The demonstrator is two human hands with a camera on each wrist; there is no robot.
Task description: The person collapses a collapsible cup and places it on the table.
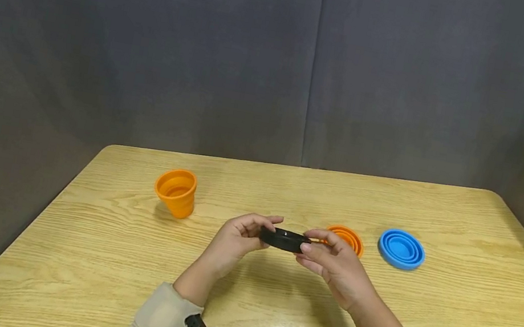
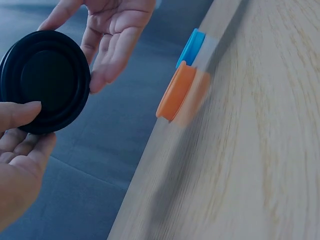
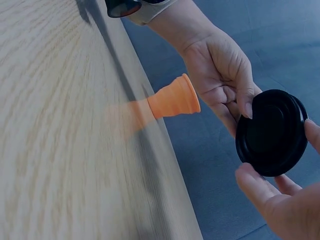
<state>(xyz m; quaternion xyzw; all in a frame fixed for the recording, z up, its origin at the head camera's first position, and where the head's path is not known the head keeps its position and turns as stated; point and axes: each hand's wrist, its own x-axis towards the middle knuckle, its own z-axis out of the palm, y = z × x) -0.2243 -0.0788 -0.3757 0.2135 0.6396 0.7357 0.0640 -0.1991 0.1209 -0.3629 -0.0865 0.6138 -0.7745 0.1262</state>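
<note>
Both hands hold a black collapsible cup (image 1: 284,241), folded flat into a ringed disc, raised over the middle of the table. My left hand (image 1: 231,239) pinches its left edge; in the left wrist view the thumb lies across the flat face of the black cup (image 2: 50,75) with fingers behind. At the opposite edge my right hand (image 1: 335,268) grips the rim between thumb and fingers, seen too in the right wrist view beside the black cup (image 3: 270,132). Just beyond the right hand lies a flattened orange cup (image 1: 353,240), partly hidden by its fingers.
An orange cup (image 1: 180,206), extended to full height, stands at the left on the wooden table (image 1: 85,255). A flattened blue cup (image 1: 401,249) lies to the right of the flattened orange one. Grey cloth (image 1: 216,63) hangs behind the table's far edge.
</note>
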